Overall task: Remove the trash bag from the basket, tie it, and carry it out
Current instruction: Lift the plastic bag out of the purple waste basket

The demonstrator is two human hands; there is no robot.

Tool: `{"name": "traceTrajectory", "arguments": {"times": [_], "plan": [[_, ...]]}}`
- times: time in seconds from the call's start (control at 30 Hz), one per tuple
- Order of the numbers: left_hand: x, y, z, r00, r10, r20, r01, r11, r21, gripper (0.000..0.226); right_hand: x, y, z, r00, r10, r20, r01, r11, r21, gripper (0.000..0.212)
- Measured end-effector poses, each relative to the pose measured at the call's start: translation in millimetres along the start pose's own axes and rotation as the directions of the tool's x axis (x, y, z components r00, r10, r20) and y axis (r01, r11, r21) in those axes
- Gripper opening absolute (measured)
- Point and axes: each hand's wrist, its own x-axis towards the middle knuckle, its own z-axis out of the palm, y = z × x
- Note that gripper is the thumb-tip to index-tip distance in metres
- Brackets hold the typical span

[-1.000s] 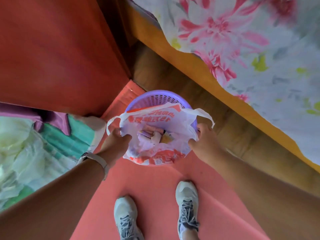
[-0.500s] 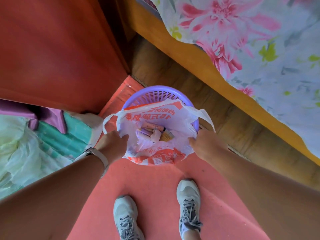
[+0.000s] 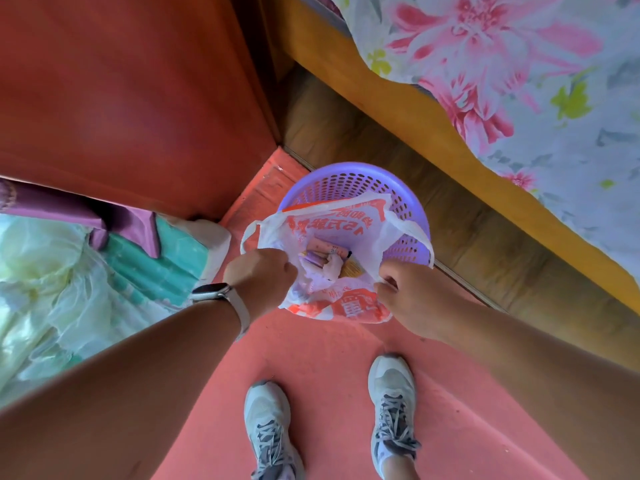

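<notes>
Both hands, left hand [image 3: 258, 277] and right hand [image 3: 408, 292], have fingers clamped on the trash bag [image 3: 341, 303], partly lifted between them from the basket [image 3: 408, 216]; tying and carrying remain.

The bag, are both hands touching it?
Touching. The head view shows the left hand and right hand each pinching the trash bag rim.

Floral bedsheet [image 3: 540, 84], white sneakers [image 3: 391, 393]
</notes>
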Motion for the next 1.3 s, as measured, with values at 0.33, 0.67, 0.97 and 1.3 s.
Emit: {"name": "traceTrajectory", "arguments": {"times": [0.33,0.67,0.97,1.3], "plan": [[1.8,31.9,-12.7,0.991,0.010,-0.132,0.012,0.987,0.159,0.019,8.6,-5.8,8.8,0.989,-0.124,0.077,0.131,0.988,-0.081,0.038],[17.4,-18.5,-14.0,0.874,-0.278,-0.399,0.212,0.956,-0.203,0.061,8.5,-4.5,10.8,0.991,-0.105,0.086,0.111,0.991,-0.074,0.038],[18.5,-18.1,-20.6,0.922,-0.274,-0.272,0.252,0.961,-0.115,0.035,8.5,-9.6,15.7,0.992,-0.084,0.093,0.091,0.993,-0.075,0.035],[-20.4,17.8,-25.0,0.903,-0.377,-0.207,0.175,0.762,-0.624,0.021,-0.6,-18.0,3.6,0.987,-0.115,0.113,0.135,0.973,-0.188,0.019]]}}
